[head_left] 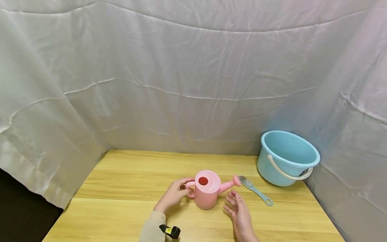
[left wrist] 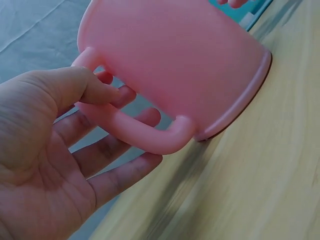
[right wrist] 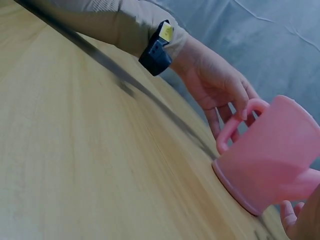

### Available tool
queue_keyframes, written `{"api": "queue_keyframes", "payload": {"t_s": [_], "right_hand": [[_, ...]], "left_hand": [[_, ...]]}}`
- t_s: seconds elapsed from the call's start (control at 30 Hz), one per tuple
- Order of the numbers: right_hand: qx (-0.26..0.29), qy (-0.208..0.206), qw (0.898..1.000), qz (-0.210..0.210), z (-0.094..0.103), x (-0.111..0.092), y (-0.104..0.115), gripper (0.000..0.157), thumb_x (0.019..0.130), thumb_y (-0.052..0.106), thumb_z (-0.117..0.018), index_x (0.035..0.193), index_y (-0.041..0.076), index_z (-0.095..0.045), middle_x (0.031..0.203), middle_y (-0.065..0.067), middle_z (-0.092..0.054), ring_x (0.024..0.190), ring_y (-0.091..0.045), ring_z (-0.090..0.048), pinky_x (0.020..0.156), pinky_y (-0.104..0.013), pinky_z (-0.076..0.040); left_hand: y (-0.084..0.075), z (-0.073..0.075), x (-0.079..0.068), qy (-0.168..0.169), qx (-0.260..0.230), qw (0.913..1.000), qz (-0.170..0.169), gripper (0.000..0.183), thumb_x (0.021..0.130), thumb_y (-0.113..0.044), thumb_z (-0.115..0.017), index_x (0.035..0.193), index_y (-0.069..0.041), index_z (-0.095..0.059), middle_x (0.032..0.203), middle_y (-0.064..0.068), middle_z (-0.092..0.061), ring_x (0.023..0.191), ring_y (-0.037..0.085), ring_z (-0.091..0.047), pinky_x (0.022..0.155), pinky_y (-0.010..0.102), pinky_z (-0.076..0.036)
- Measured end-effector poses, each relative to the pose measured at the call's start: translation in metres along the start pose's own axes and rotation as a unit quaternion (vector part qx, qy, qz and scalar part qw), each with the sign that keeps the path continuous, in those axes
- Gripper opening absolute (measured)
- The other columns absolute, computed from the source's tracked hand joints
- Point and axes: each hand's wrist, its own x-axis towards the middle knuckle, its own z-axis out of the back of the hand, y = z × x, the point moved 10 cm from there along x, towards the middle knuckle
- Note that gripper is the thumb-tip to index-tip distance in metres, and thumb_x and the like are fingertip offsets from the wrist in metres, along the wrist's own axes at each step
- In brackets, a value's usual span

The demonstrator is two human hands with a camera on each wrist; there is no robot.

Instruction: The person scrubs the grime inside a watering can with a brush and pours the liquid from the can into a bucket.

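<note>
A pink watering can (head_left: 206, 195) stands upright on the wooden table, its spout pointing right. My left hand (head_left: 175, 194) is at its handle; in the left wrist view the thumb and fingers of the left hand (left wrist: 55, 135) pinch the upper part of the handle (left wrist: 135, 131). My right hand (head_left: 240, 213) is beside the can, below the spout, with its fingers loosely bent and holding nothing. Only part of the right hand (right wrist: 306, 217) shows at the edge of the right wrist view, near the spout.
A light blue bucket (head_left: 275, 173) with a white handle stands at the back right. Between it and the can lies a blue-handled brush (head_left: 257, 191), its bristles close to the spout's head. Grey curtains (head_left: 181, 84) enclose the table (head_left: 121, 188) at the back and sides.
</note>
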Motion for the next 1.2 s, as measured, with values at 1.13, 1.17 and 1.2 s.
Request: {"api": "queue_keyframes", "payload": {"t_s": [1.13,1.17,1.2], "right_hand": [[0.032,-0.072,0.971,0.224,0.112,0.024,0.135,0.020,0.102,0.017,-0.048,0.105,0.005,-0.065,0.089,0.004,-0.073,0.086,-0.008,-0.069,0.072,-0.019,-0.054],[0.025,-0.071,0.972,0.222,0.113,0.024,0.134,0.020,0.102,0.017,-0.049,0.105,0.006,-0.065,0.089,0.004,-0.073,0.085,-0.008,-0.069,0.072,-0.019,-0.054],[0.017,-0.070,0.973,0.219,0.114,0.025,0.133,0.019,0.102,0.017,-0.049,0.105,0.006,-0.064,0.089,0.005,-0.073,0.085,-0.008,-0.069,0.072,-0.018,-0.054]], "left_hand": [[0.031,0.001,-0.002,-0.155,-0.250,0.9528,0.075,0.039,0.096,-0.031,-0.060,0.102,0.007,-0.062,0.086,-0.002,-0.063,0.080,0.014,-0.061,0.072,0.028,-0.054],[0.031,0.001,-0.001,-0.156,-0.252,0.9518,0.077,0.037,0.095,-0.030,-0.062,0.102,0.006,-0.062,0.084,-0.001,-0.063,0.079,0.014,-0.061,0.071,0.027,-0.054],[0.032,0.000,-0.001,-0.156,-0.254,0.9512,0.078,0.035,0.095,-0.029,-0.063,0.101,0.005,-0.062,0.084,0.000,-0.062,0.078,0.014,-0.060,0.070,0.027,-0.054]]}}
